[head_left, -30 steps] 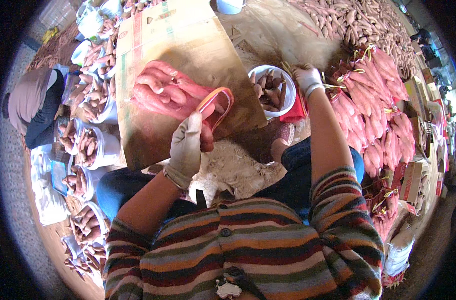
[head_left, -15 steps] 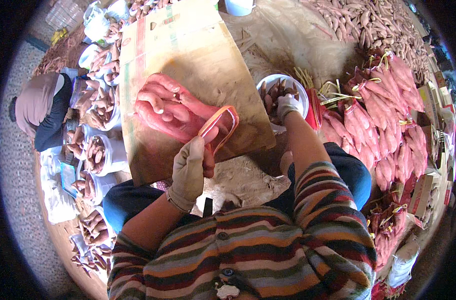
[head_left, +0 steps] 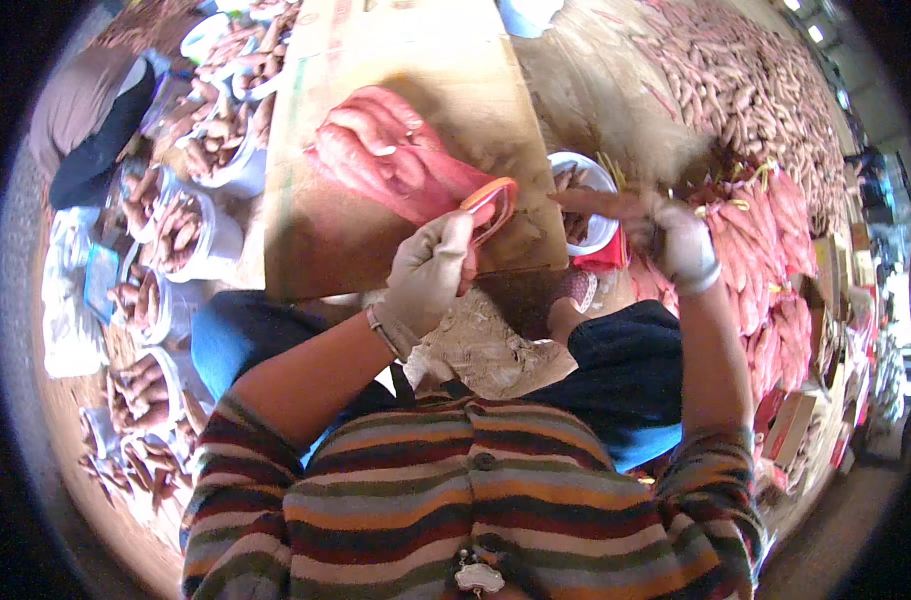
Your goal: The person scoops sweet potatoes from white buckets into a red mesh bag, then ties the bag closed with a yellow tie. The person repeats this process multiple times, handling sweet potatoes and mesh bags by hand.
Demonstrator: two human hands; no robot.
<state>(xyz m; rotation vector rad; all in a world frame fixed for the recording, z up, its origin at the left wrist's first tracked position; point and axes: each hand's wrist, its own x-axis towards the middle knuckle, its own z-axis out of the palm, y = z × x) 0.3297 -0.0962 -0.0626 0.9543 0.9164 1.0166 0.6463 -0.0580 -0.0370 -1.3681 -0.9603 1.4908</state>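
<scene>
My gloved left hand is closed on the orange-edged mouth of a pink-red mesh bag, keeping its opening up. The bag lies on a cardboard-topped surface with several sweet potatoes inside. To the right, my gloved right hand grips one end of a long sweet potato, its pointed tip toward the bag. Below that root stands a white bucket with more sweet potatoes. The right fingers are partly blurred by motion.
Filled pink mesh bags crowd the right, with a large heap of sweet potatoes behind. Buckets of sweet potatoes line the left. Another person bends at far left. Red cloth sits by the white bucket.
My right hand has come up out of the white bucket with a sweet potato and swung right. My left hand still holds the bag's mouth. The whole view has shifted.
</scene>
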